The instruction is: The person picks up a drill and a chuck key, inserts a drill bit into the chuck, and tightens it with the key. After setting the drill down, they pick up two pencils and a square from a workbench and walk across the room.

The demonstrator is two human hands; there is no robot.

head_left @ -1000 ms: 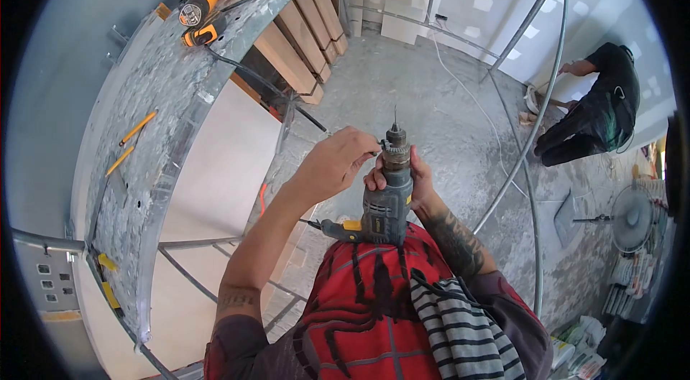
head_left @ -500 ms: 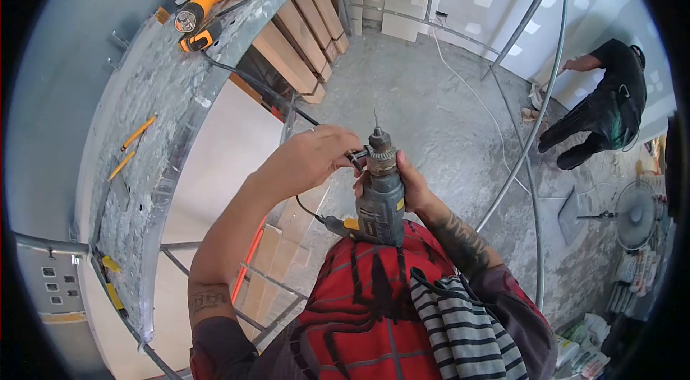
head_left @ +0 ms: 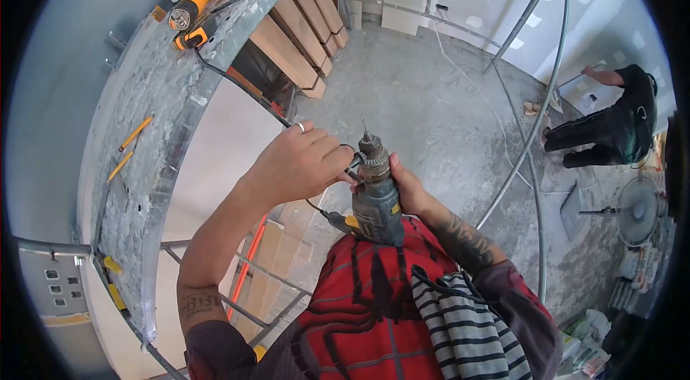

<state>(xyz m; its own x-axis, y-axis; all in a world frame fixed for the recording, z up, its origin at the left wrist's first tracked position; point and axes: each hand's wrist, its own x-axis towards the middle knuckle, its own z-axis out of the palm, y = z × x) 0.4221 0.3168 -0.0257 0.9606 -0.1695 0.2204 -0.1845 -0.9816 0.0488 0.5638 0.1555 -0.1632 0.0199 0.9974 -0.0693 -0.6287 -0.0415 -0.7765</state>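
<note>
A grey corded drill [head_left: 376,200] points upward in front of my chest, a thin bit sticking out of its chuck. My right hand [head_left: 407,186] wraps around the drill's body just below the chuck. My left hand [head_left: 302,161] is closed on a small chuck key [head_left: 353,162] set into the side of the chuck. A ring shows on one left finger. The drill's yellow-collared cord leaves its rear toward my left.
A grey scaffold platform [head_left: 154,114] curves along the left, carrying an orange power tool [head_left: 190,12] and yellow pencils [head_left: 135,132]. Wooden boards [head_left: 298,28] lean below it. Scaffold tubes [head_left: 535,128] rise on the right. Another person [head_left: 611,121] in dark clothes bends by the far wall. A fan [head_left: 636,211] stands on the floor.
The drill and both hands drifted slightly left and down in view. My left hand turned on the chuck key. The person at the far wall shifted to the right.
</note>
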